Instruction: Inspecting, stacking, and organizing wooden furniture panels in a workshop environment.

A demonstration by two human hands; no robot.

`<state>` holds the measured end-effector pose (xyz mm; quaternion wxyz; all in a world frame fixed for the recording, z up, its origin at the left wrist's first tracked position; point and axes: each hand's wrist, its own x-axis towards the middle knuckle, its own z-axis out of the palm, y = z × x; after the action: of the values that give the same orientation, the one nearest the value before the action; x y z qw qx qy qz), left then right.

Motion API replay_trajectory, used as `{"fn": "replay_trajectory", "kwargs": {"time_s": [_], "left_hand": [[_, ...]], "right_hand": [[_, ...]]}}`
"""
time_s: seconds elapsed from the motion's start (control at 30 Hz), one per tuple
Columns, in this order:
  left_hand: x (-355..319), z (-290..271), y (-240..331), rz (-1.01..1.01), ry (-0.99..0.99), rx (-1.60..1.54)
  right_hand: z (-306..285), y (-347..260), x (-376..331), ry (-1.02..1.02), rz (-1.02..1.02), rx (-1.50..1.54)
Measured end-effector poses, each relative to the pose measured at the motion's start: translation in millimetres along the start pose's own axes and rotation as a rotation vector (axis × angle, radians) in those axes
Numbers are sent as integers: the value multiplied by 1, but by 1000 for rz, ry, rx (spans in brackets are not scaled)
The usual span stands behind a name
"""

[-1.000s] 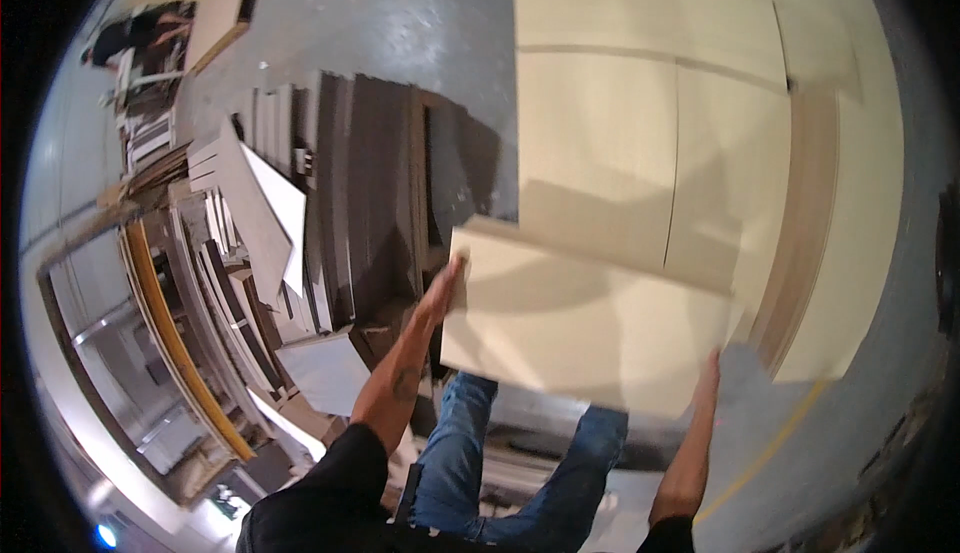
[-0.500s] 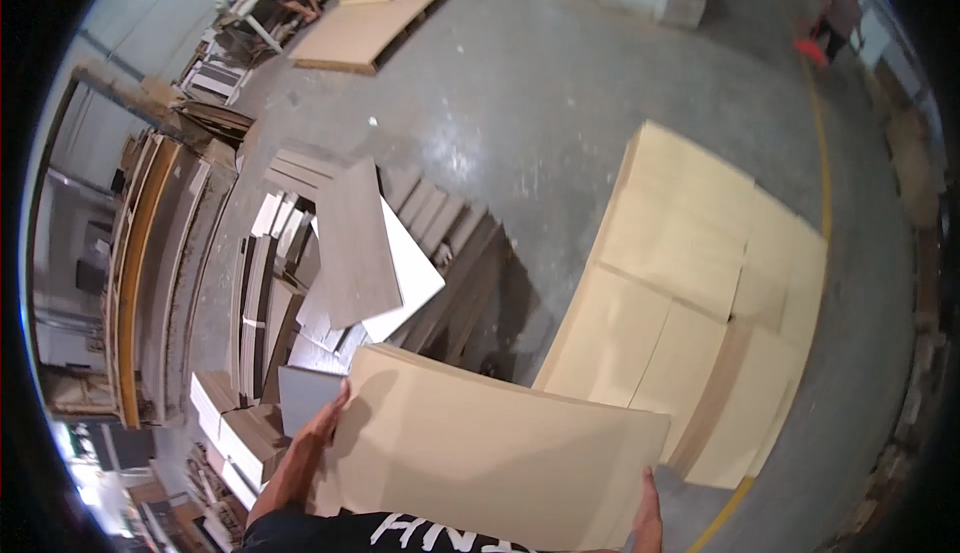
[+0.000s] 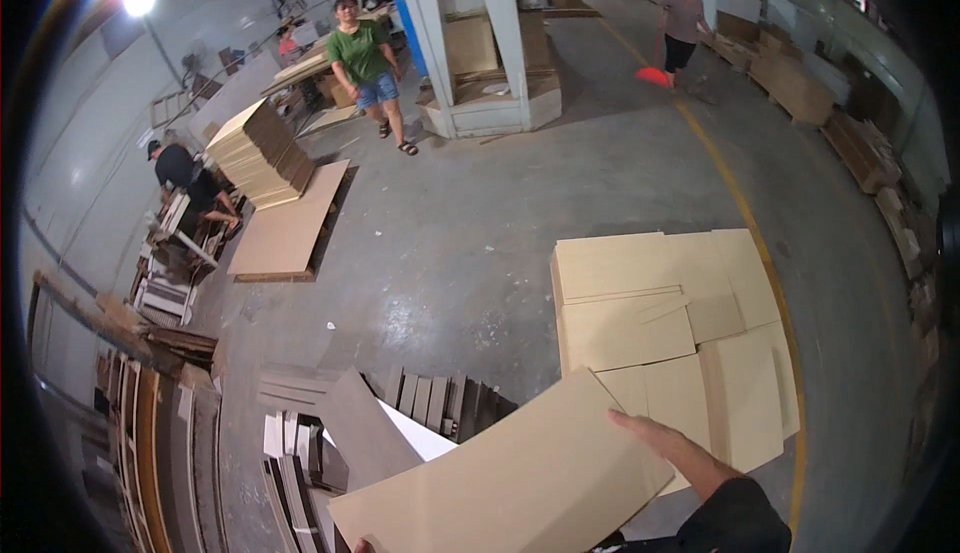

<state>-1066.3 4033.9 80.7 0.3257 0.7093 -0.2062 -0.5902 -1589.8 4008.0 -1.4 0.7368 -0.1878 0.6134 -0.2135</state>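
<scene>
Large pale-tan flat fibreboard panel [image 3: 510, 478] was carried level, right hand [image 3: 655, 435] clamped on its far edge; left hand's grip barely visible, state untellable.

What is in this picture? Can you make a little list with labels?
place: big workshop with a grey concrete floor
right hand: rests on the far edge of a tan board
left hand: only a fingertip shows at the board's near edge
stack: flat tan boards on the floor, right of the held board
planks: dark, leaning at the left
people: three stand or work farther off
</scene>
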Motion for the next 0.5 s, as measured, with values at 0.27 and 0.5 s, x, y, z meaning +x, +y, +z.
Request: {"fn": "replay_trajectory", "kwargs": {"time_s": [0.27, 0.5], "left_hand": [[110, 63, 102, 100, 6, -43], [226, 128, 244, 202, 159, -221]], "right_hand": [[-39, -207, 144, -55, -132, -7], [-61, -427, 203, -69, -377, 7]]}}
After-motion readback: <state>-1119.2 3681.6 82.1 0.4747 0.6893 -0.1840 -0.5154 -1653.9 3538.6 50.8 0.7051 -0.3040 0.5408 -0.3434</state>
